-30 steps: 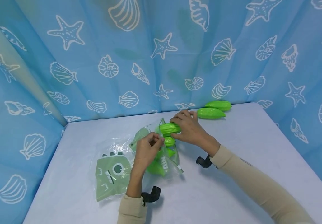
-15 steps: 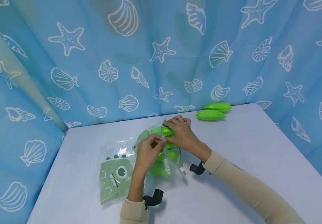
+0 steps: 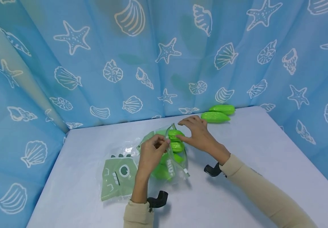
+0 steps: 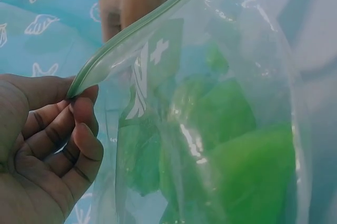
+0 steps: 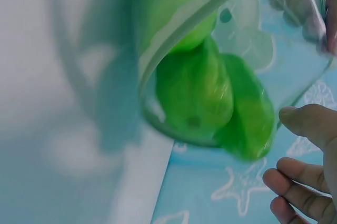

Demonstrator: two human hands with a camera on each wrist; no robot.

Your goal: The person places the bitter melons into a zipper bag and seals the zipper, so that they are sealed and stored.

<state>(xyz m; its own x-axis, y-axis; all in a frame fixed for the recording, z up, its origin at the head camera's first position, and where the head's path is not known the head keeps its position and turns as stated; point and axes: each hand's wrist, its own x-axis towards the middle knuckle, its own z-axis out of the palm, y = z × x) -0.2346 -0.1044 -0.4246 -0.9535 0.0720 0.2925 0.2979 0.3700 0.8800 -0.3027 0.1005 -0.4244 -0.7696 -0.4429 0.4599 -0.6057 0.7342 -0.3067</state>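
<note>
My left hand [image 3: 149,153] pinches the mouth edge of a clear zip bag [image 4: 158,45] with green print, its thumb and index finger meeting on the rim. Inside the bag lie several bright green, ridged, gourd-like vegetables [image 3: 176,146]; the topmost one [image 3: 176,135] has its end at the open mouth. My right hand [image 3: 199,133] is just right of that mouth, fingers spread and gripping nothing. In the right wrist view its thumb [image 5: 300,121] is close to the bag's rim; whether it touches, I cannot tell.
Two more green gourd-like vegetables [image 3: 215,117] lie side by side at the table's back edge. Left of my left forearm, another clear bag [image 3: 118,179] with a green monster face lies flat on the white table [image 3: 75,164]. A blue shell-patterned curtain [image 3: 141,63] hangs behind.
The gourd-like vegetable that my right hand held a second ago went into the bag's mouth. My right hand let go and drew back to the right. My left hand kept its pinch.
</note>
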